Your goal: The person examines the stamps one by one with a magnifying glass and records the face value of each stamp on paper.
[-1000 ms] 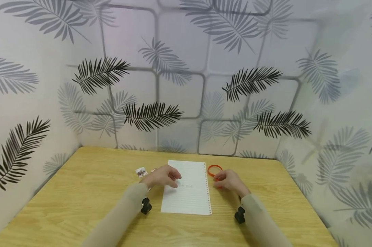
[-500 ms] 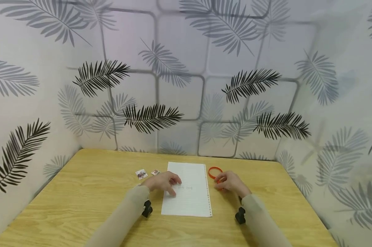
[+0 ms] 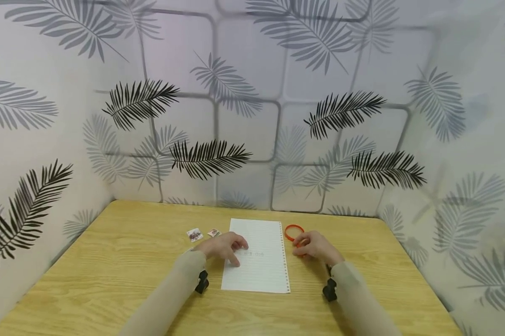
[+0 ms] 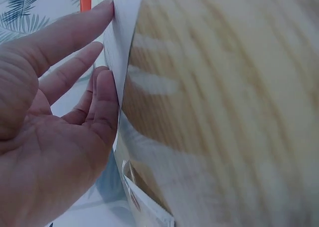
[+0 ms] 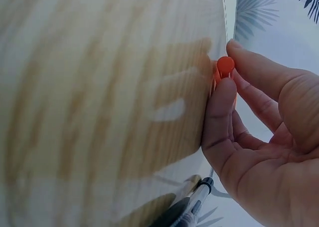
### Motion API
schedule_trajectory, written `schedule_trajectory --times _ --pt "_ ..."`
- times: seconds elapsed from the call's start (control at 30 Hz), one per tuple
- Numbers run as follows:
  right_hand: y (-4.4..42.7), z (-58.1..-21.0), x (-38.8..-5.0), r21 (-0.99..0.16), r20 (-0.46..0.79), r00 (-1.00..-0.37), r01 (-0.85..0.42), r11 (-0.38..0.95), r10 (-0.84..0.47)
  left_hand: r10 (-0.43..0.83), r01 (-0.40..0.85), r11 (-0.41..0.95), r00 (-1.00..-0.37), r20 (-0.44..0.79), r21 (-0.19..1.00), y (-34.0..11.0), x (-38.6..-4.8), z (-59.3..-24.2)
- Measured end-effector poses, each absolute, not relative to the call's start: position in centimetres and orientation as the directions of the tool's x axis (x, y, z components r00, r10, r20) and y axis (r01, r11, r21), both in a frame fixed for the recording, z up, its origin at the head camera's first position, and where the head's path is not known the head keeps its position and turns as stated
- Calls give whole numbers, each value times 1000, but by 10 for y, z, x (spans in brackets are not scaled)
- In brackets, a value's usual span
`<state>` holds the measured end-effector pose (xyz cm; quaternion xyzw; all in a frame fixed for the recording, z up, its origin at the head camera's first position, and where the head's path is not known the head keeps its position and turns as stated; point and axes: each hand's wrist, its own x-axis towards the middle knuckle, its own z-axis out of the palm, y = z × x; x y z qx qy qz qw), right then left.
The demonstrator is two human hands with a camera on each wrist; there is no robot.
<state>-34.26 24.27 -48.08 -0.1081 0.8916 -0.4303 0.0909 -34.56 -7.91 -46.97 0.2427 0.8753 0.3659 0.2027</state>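
Observation:
A lined sheet of paper (image 3: 256, 270) with holes along its right edge and a short line of handwriting lies on the table. My left hand (image 3: 224, 247) rests at its left side, fingers loosely bent, thumb spread, holding nothing. Right of the sheet is an orange magnifying glass (image 3: 287, 232); its round rim shows, while its handle is mostly hidden under my right hand (image 3: 317, 247). In the right wrist view, the handle's rounded end (image 5: 226, 65) sits between the thumb and curled fingers of that hand. The magnifying glass lies flat on the table.
Two small printed cards (image 3: 195, 234) lie left of the paper; a curled card edge (image 4: 149, 202) shows in the left wrist view. A pen (image 5: 197, 202) lies beneath my right wrist. A leaf-patterned curtain (image 3: 244, 116) stands behind the wooden table (image 3: 109, 261).
My left hand has shifted slightly, its thumb moving toward me, and more handwriting and the second card show. My right hand stays at the magnifying glass's handle.

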Motion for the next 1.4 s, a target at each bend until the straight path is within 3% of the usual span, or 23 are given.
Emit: schedule_trajectory --times 0.43,0.67,1.17,1.4 --pt "260 -466 -348 -834 -107 -918 -126 537 -381 573 288 617 -803 -167 733 -79 -350 -469" --pt "276 -461 -349 -802 -59 -901 -213 558 -429 557 265 624 -810 -181 736 -78 -349 -470" --pt "316 -462 -346 -796 3 -926 -231 559 -378 591 405 664 -800 -109 629 -80 -347 -470" --pt "324 -468 -344 -810 -74 -921 -169 561 -383 584 400 677 -803 -119 618 -81 -348 -472"
